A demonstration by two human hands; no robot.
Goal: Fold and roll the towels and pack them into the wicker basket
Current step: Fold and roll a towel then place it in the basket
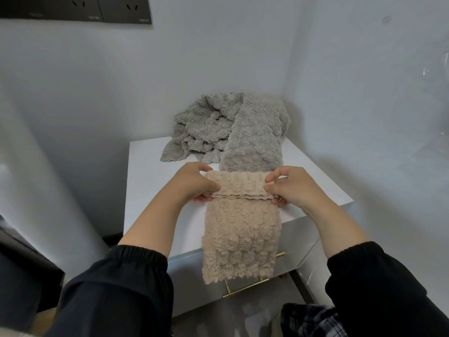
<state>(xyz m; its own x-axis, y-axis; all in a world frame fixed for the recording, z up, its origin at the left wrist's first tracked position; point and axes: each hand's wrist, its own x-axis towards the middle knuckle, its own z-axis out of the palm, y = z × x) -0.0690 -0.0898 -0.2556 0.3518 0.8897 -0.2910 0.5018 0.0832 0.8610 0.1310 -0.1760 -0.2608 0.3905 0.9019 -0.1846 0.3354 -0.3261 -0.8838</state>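
Centrally, a white tabletop (150, 166) fills the corner formed by two pale walls (97, 81). A dark socket panel (97, 8) is mounted high on the left-hand wall. Below the near edge of the tabletop is a glossy drawer front (194, 283) with a brass handle (245, 287).

At the far end, against the corner, lies a loose heap of grey towels (206, 122). One grey strip (255, 139) (folded lengthwise, flatter than the rest) runs from the heap toward the viewer. Its near end lies just beyond the beige towel (240, 229).

The beige towel, folded into a narrow band, lies along the near part of the tabletop, and its free end hangs over the edge in front of the drawer. Its far end is turned over into a short roll lying crosswise.

Both forearms reach forward in black sleeves (121, 288) with elastic cuffs. The left hand (192, 184) grips the left end of the roll, with the thumb on top and the fingers (201, 198) curled beneath. The right hand (296, 188) pinches the right end between thumb and forefinger, and its remaining fingers tuck under the roll. The two hands are level with each other, one at each end of the roll.

A patch of plaid fabric (313, 322) shows at the bottom edge.
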